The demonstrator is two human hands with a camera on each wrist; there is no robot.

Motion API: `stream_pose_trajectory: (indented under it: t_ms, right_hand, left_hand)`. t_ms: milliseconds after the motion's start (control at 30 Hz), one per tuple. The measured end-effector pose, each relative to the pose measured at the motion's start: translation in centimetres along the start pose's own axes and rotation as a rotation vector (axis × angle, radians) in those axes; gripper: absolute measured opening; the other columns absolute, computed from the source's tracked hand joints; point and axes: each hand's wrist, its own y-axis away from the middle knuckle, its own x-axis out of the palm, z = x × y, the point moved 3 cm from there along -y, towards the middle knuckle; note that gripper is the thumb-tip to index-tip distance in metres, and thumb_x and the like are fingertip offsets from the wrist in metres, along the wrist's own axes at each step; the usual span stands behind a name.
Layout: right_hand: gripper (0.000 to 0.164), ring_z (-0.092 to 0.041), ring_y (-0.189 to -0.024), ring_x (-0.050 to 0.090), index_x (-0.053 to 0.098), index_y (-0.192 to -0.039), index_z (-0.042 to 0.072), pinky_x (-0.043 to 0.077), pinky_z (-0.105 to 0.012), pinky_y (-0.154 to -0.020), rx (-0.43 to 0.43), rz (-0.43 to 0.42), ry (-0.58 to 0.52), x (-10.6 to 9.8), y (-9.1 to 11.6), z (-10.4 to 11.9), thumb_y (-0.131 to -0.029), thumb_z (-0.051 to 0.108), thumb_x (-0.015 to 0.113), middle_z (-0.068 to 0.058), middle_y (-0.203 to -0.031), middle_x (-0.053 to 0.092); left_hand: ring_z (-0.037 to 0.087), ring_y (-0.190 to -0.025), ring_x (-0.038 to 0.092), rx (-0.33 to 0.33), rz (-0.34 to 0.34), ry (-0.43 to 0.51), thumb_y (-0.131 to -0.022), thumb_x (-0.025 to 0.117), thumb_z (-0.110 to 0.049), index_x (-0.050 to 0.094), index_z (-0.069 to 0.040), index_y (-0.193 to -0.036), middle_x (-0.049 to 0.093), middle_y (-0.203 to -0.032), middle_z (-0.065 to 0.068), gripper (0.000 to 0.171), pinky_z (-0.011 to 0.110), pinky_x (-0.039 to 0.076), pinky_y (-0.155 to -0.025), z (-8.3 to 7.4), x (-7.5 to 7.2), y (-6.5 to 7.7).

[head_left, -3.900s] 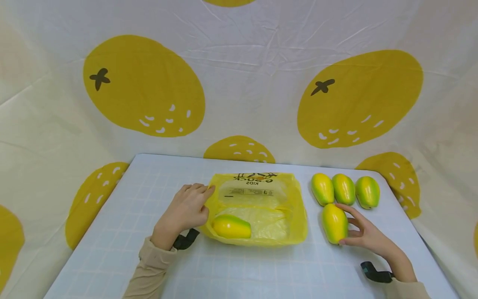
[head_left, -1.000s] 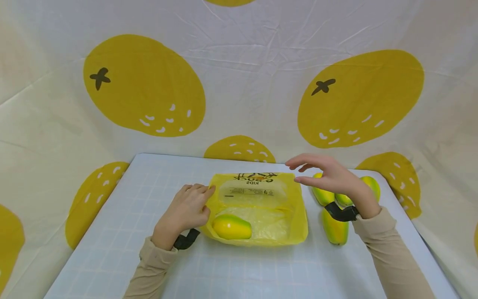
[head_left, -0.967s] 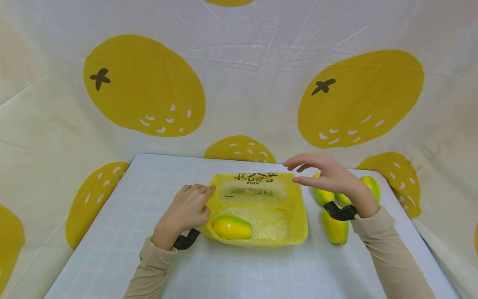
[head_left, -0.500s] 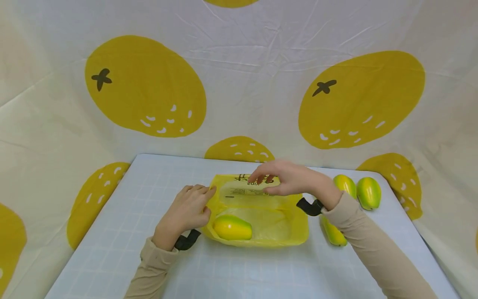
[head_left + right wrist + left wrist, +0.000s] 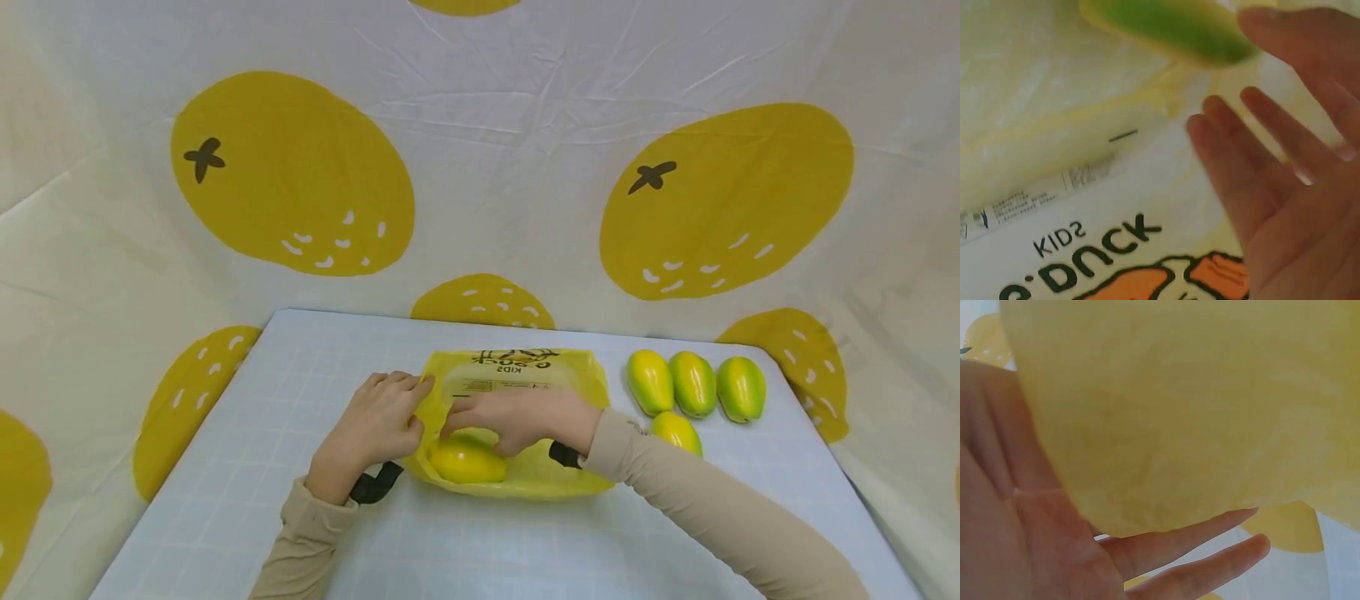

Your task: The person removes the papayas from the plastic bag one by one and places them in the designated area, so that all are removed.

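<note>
In the head view, a yellow plastic bag [image 5: 592,375] lies with its mouth toward me, one yellow-green papaya [image 5: 459,463] inside at the left. My left hand [image 5: 378,421] holds the bag's left rim; in the left wrist view the bag [image 5: 1179,412] hides part of that hand, while two fingers [image 5: 1200,565] stretch out below it. Reaching into the bag, my right hand [image 5: 517,414] is over the papaya. In the right wrist view its fingers [image 5: 1229,162] are spread, and the thumb is close to the papaya's [image 5: 1172,28] green end; contact is unclear.
Right of the bag, three papayas [image 5: 693,383] stand in a row, with another papaya [image 5: 677,432] in front, partly behind the right sleeve [image 5: 697,492]. A white fabric backdrop [image 5: 502,183] with printed yellow fruit rises behind the table [image 5: 315,350].
My right hand first touched the front papaya at the right, then left it there and moved leftward over the bag and down inside. The left hand has stayed at the rim.
</note>
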Motion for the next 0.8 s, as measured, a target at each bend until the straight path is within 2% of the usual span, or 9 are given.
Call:
stream_pose_trajectory:
  t_ms: [67, 167, 333, 467, 567, 700, 800]
  right_hand:
    - [0.079, -0.014, -0.125, 0.051, 0.053, -0.14, 0.029, 0.05, -0.022, -0.087, 0.023, 0.028, 0.024, 0.9, -0.4, 0.1, -0.073, -0.008, 0.074, 0.006, -0.146, 0.047]
    - [0.088, -0.017, -0.123, 0.051, 0.047, -0.145, 0.034, 0.051, -0.019, -0.068, 0.054, 0.062, 0.045, 1.9, -0.8, 0.3, -0.073, -0.009, 0.074, 0.002, -0.154, 0.038]
    - [0.093, -0.019, -0.116, 0.054, 0.038, -0.15, 0.037, 0.045, -0.017, -0.05, 0.068, 0.095, 0.043, 3.0, -1.2, 0.6, -0.077, -0.01, 0.07, -0.001, -0.16, 0.029]
    - [0.092, -0.019, -0.123, 0.053, 0.035, -0.153, 0.036, 0.045, -0.016, -0.051, 0.07, 0.1, 0.042, 3.4, -1.4, 0.8, -0.081, -0.011, 0.067, -0.002, -0.159, 0.03]
    - [0.091, -0.018, -0.131, 0.048, 0.034, -0.154, 0.032, 0.047, -0.015, -0.057, 0.053, 0.096, 0.044, 3.6, -1.4, 0.8, -0.081, -0.012, 0.066, -0.003, -0.157, 0.033]
    - [0.089, -0.017, -0.133, 0.047, 0.035, -0.154, 0.029, 0.052, -0.018, -0.075, 0.018, 0.082, 0.057, 3.6, -1.5, 0.8, -0.081, -0.012, 0.067, -0.002, -0.153, 0.038]
    - [0.089, -0.016, -0.132, 0.047, 0.036, -0.153, 0.028, 0.052, -0.023, -0.089, -0.002, 0.069, 0.069, 3.7, -1.4, 0.8, -0.08, -0.011, 0.068, -0.002, -0.15, 0.041]
  left_hand:
    - [0.032, -0.115, 0.059, -0.001, -0.003, 0.001, -0.082, 0.057, -0.009, 0.062, -0.001, -0.133, 0.066, -0.124, 0.013, 0.052, 0.055, 0.044, -0.1, 0.0, 0.0, 0.0]
    - [0.032, -0.116, 0.059, 0.0, -0.002, 0.009, -0.082, 0.056, -0.009, 0.062, -0.001, -0.133, 0.066, -0.124, 0.014, 0.052, 0.055, 0.043, -0.101, 0.0, -0.1, 0.0]
    - [0.032, -0.116, 0.059, 0.002, 0.0, 0.0, -0.082, 0.056, -0.009, 0.061, -0.001, -0.134, 0.066, -0.125, 0.014, 0.053, 0.055, 0.043, -0.101, -0.1, -0.1, 0.1]
    - [0.032, -0.117, 0.058, 0.003, 0.002, 0.0, -0.082, 0.056, -0.009, 0.061, -0.002, -0.134, 0.065, -0.126, 0.014, 0.053, 0.055, 0.043, -0.101, -0.1, -0.2, 0.0]
    - [0.032, -0.117, 0.058, 0.001, 0.008, 0.007, -0.082, 0.056, -0.009, 0.061, -0.002, -0.135, 0.065, -0.127, 0.014, 0.053, 0.055, 0.043, -0.101, -0.1, -0.2, 0.0]
    - [0.033, -0.117, 0.058, -0.002, 0.015, 0.005, -0.083, 0.056, -0.01, 0.061, -0.002, -0.135, 0.065, -0.127, 0.014, 0.053, 0.055, 0.043, -0.101, -0.1, -0.2, 0.0]
    - [0.033, -0.117, 0.058, -0.001, 0.014, 0.007, -0.083, 0.056, -0.01, 0.061, -0.002, -0.135, 0.065, -0.127, 0.014, 0.053, 0.055, 0.043, -0.101, -0.1, -0.1, 0.0]
